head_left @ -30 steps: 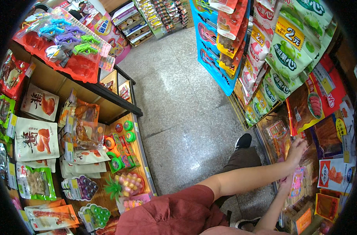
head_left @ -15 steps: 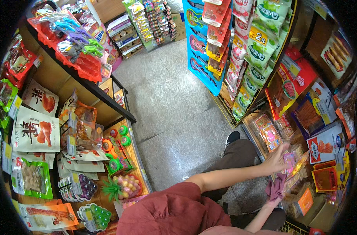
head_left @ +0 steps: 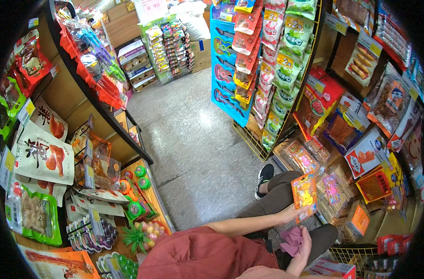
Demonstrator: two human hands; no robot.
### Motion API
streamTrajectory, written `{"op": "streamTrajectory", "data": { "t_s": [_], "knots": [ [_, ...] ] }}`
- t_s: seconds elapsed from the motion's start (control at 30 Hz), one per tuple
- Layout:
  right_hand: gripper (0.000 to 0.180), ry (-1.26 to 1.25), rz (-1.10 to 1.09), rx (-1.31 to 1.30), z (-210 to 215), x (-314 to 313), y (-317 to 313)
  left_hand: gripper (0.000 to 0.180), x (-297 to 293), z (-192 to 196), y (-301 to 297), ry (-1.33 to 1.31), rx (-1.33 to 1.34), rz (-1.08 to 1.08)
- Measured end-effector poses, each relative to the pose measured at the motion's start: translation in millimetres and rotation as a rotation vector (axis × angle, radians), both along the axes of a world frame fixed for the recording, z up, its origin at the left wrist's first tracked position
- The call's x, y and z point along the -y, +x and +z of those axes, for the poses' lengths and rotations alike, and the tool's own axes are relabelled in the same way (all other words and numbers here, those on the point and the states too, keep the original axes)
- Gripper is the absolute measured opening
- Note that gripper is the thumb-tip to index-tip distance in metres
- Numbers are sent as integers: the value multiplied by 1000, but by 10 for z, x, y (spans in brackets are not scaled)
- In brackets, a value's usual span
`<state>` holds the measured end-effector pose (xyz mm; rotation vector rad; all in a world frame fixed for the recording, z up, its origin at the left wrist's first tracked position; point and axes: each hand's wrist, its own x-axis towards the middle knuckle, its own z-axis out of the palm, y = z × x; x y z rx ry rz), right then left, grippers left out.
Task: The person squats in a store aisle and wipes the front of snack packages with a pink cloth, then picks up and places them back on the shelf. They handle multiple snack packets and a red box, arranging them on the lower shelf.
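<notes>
My left hand (head_left: 286, 215) reaches out to the right and holds a flat orange packet (head_left: 304, 196) with yellow and pink sweets showing through it. The packet is upright, just off the low shelf of clear boxes (head_left: 301, 157). My right hand (head_left: 305, 238) is lower and closer to my body, closed on a crumpled mauve cloth (head_left: 292, 240). My knees and a black shoe (head_left: 265, 176) lie under both hands.
Hanging snack bags (head_left: 277, 60) and boxed snacks (head_left: 365, 153) fill the rack on the right. On the left stand shelves with bagged food (head_left: 44, 153) and small toys (head_left: 137, 209). A grey tiled aisle (head_left: 184, 130) runs between them. A wire basket (head_left: 356, 255) sits at lower right.
My left hand was reaching into the low shelf on the right. It has drawn back toward me with the orange packet in it. The view has tilted up the aisle.
</notes>
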<state>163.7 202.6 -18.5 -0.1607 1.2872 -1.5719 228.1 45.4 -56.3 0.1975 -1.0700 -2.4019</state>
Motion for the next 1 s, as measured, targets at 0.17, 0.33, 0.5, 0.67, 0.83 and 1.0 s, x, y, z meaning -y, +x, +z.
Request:
{"op": "streamTrajectory", "data": {
  "t_s": [0.17,0.33,0.5,0.67,0.83,1.0],
  "knots": [
    [42,-166,-575,-85,676,-283,15,48,-193,175,158,-145,67,-93],
    [39,-56,-320,-1476,930,37,277,40,-433,573,168,-509,13,-317],
    [32,71,-333,-1605,935,81,323,22,-333,860,175,-704,84,-527],
    [23,36,-531,-1677,999,-29,45,32,-359,953,56,-809,100,-551],
    [25,243,-684,-1550,1320,-122,-193,45,-453,977,-118,-822,47,-568],
    [23,-19,-723,-1207,1619,-13,-525,40,-483,953,-292,-892,202,-571]
  ]
}}
